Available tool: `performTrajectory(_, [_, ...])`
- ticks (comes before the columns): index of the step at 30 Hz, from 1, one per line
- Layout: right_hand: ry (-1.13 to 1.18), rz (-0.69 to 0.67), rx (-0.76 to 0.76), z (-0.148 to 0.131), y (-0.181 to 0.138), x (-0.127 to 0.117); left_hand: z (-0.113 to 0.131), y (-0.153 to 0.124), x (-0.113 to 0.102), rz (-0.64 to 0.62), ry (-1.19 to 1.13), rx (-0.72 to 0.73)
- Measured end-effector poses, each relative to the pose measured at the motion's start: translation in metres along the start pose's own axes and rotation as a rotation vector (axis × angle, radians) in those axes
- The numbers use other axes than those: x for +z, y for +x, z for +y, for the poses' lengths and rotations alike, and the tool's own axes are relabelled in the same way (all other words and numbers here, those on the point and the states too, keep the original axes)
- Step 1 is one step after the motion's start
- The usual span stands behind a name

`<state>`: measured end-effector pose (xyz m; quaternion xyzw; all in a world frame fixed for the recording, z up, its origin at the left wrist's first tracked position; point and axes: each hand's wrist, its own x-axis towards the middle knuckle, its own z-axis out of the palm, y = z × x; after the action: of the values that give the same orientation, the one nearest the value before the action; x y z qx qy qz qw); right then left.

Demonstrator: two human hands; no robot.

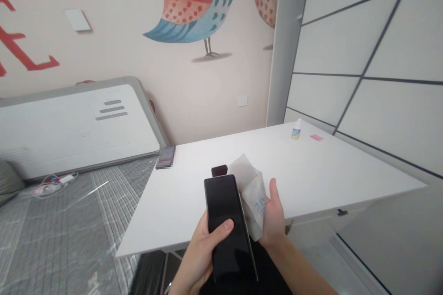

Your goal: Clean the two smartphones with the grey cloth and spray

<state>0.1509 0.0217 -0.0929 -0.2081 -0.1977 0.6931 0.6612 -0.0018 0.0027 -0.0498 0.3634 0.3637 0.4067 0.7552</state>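
My left hand (207, 244) grips a black smartphone (226, 212), its thumb lying across the dark screen. The phone is tilted up above the near edge of the white table. In my right hand (275, 221) is a thin, crumpled white cloth (249, 189) with small blue print, beside the phone's right edge. The right thumb points up, and the other fingers are mostly hidden behind the cloth. Just beyond the phone's top end, a small dark rounded object (219, 170) sits on the table.
At the far right of the white table (187, 203) stand a small white bottle (296, 130) and a pink slip (316, 137). A blurred dark item (166, 156) lies at its left corner. A white panel (76, 124) leans on the wall; cables (55, 185) lie on the floor.
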Motion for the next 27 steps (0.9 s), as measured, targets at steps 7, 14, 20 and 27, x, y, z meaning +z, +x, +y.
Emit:
performTrajectory(7, [0.042, -0.012, 0.002, 0.0026, -0.0019, 0.0075, -0.0028, -0.0024, -0.0010, -0.012, 0.049, -0.056])
performTrajectory(14, [0.063, -0.023, -0.054, 0.0069, -0.0006, 0.0101, -0.0030, 0.0037, 0.0019, 0.069, 0.079, -0.057])
performTrajectory(20, [0.047, -0.050, -0.050, 0.0094, -0.0024, 0.0106, -0.0043, 0.0034, 0.0064, 0.020, 0.136, -0.024])
performTrajectory(27, [-0.048, -0.095, -0.015, 0.0048, -0.0038, 0.0106, -0.0084, -0.0009, 0.0070, -0.021, 0.123, -0.043])
